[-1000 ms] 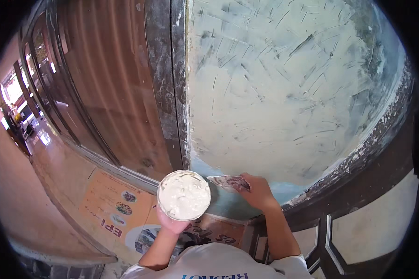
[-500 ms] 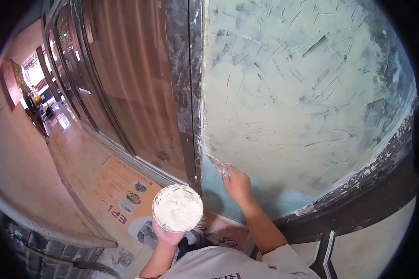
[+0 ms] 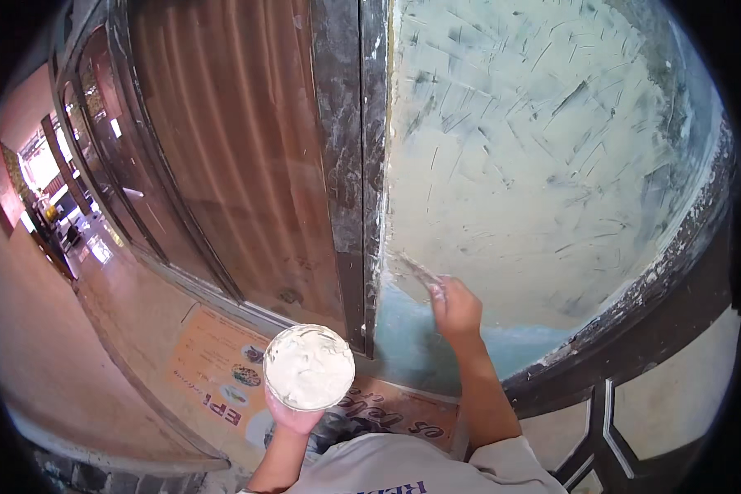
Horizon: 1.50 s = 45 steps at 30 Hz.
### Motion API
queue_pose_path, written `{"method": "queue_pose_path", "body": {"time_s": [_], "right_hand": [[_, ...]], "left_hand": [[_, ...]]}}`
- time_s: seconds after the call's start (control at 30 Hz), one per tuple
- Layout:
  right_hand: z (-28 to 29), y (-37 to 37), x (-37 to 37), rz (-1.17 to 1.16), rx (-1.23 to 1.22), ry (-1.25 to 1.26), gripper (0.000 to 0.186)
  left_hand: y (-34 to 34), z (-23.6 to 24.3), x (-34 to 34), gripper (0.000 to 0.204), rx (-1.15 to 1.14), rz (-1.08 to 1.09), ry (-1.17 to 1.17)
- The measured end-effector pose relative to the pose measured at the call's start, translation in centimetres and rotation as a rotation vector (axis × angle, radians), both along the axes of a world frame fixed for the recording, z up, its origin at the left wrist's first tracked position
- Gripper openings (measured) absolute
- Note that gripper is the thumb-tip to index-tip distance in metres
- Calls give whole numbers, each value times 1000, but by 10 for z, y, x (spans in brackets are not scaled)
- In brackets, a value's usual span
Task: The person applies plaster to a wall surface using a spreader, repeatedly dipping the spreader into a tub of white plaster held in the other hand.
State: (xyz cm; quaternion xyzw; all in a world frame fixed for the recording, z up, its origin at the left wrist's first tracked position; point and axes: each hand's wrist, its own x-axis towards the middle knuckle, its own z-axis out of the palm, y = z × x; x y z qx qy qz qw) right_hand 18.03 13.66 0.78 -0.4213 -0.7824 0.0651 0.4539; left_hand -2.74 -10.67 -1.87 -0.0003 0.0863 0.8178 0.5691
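My left hand (image 3: pixel 293 417) holds up a round tub of white putty (image 3: pixel 309 367) from below, its fingers mostly hidden under it. In my right hand (image 3: pixel 458 311) is a putty knife (image 3: pixel 418 269), its handle smeared with white. The blade end lies against the wall panel (image 3: pixel 519 189), close to the panel's left edge. Pale putty with dark scrape marks covers most of this panel. Along its bottom a light blue strip (image 3: pixel 416 337) shows bare.
A dark, white-smeared door frame (image 3: pixel 350 165) borders the panel on the left, beside glass with a brown curtain (image 3: pixel 230 140). An orange printed banner (image 3: pixel 210 362) lies on the floor. Dark trim (image 3: pixel 634 321) curves along the lower right. A tiled passage (image 3: pixel 99 247) runs off at left.
My right hand and the putty knife have moved slightly up along the panel's left edge, and the knife lies flatter. The view has shifted left. The tub stays in my left hand.
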Motion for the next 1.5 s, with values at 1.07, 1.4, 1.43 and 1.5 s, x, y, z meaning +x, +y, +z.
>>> {"method": "queue_pose_path", "body": {"time_s": [1.07,1.4,1.43,1.5], "right_hand": [[-41,3,-32,-60,-152,308,29],[-44,2,-29,-68,-160,344,30],[-43,4,-28,-118,-190,270,31],[-40,9,-19,-243,-273,274,33]], "left_hand": [[10,-17,-75,71,-8,-242,309],[15,-18,-77,66,15,-291,78],[16,-19,-76,65,14,-309,1],[16,-21,-73,67,35,-308,21]]}}
